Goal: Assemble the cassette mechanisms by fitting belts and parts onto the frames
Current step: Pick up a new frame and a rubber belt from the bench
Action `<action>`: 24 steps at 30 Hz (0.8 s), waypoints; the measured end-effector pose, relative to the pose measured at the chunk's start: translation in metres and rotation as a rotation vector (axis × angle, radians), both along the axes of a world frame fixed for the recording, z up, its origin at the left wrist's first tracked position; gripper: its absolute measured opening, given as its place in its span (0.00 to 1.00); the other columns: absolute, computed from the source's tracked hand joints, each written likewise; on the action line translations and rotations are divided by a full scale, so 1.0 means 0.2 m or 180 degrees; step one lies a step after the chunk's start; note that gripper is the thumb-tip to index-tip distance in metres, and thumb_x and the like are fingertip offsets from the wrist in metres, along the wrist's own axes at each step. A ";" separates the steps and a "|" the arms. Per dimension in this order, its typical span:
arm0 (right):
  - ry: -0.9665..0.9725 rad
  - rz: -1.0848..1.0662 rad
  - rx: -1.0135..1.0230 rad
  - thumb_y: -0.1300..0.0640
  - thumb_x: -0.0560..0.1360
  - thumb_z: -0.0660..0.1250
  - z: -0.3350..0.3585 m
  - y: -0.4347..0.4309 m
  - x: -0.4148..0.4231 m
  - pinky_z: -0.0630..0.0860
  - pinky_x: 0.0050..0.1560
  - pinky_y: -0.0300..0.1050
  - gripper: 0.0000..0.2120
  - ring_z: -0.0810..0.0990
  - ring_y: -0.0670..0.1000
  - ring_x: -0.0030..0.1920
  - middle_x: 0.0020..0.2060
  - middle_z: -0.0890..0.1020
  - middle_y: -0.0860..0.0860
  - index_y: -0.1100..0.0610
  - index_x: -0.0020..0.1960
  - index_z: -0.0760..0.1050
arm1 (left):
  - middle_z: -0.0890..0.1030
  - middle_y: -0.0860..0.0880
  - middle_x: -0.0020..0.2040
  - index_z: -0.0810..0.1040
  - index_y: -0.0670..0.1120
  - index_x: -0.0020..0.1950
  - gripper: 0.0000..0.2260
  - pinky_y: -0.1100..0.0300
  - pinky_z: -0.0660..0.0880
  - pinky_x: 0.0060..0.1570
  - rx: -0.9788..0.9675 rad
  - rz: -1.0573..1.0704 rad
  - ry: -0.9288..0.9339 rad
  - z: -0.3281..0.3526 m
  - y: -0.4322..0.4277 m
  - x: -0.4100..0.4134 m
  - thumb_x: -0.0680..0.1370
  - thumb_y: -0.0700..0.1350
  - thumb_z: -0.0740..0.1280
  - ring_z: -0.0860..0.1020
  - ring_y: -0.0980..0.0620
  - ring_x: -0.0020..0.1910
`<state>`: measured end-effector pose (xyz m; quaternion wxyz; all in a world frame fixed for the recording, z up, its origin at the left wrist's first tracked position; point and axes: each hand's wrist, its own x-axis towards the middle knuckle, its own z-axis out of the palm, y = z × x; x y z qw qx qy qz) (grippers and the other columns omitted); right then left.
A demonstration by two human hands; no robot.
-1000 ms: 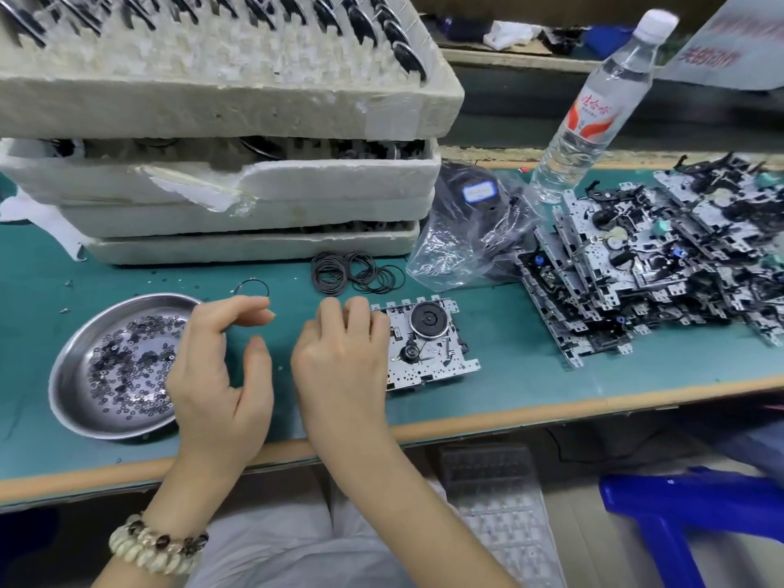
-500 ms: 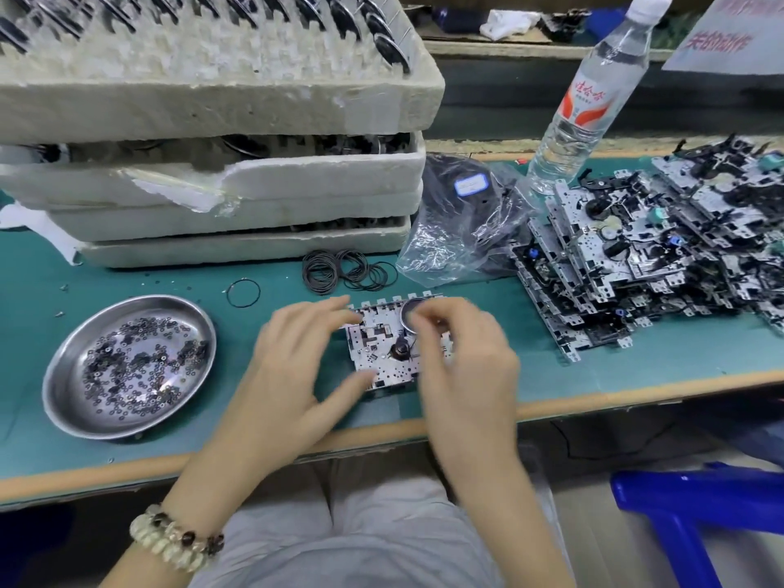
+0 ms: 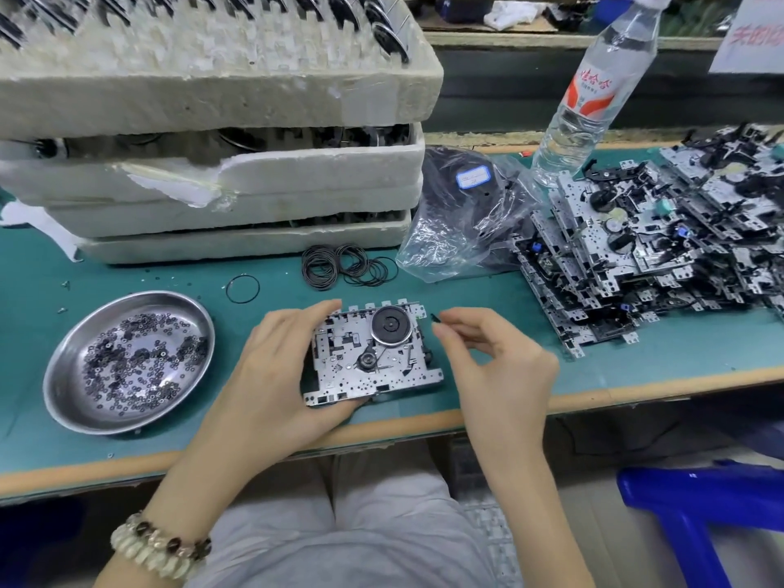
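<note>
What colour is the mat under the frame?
The mat is teal green, seen in the head view.

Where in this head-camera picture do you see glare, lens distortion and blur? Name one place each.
Head view: glare on the steel bowl and plastic bag; wide-angle distortion leans the water bottle sideways; the discs in the top foam tray look smeared, while the frame in the left hand is sharp, as is the small black part the right hand pinches.

Teal-topped workbench with pale wooden front edge [image 3: 687, 362]; blue plastic stool [image 3: 695, 498], lower right, under bench; wooden-edged rear shelf [image 3: 509, 39] behind.
</note>
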<state>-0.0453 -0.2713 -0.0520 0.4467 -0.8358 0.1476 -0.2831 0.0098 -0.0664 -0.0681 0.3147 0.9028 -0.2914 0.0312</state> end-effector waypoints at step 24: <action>0.0562 0.0073 0.0538 0.61 0.72 0.75 -0.05 0.13 -0.01 0.74 0.41 0.26 0.03 0.81 0.37 0.38 0.33 0.82 0.38 0.54 0.43 0.85 | 0.61 0.76 0.67 0.68 0.48 0.75 0.38 0.76 0.57 0.67 0.0003 -0.0147 -0.0014 0.00 0.12 0.01 0.67 0.59 0.69 0.66 0.58 0.66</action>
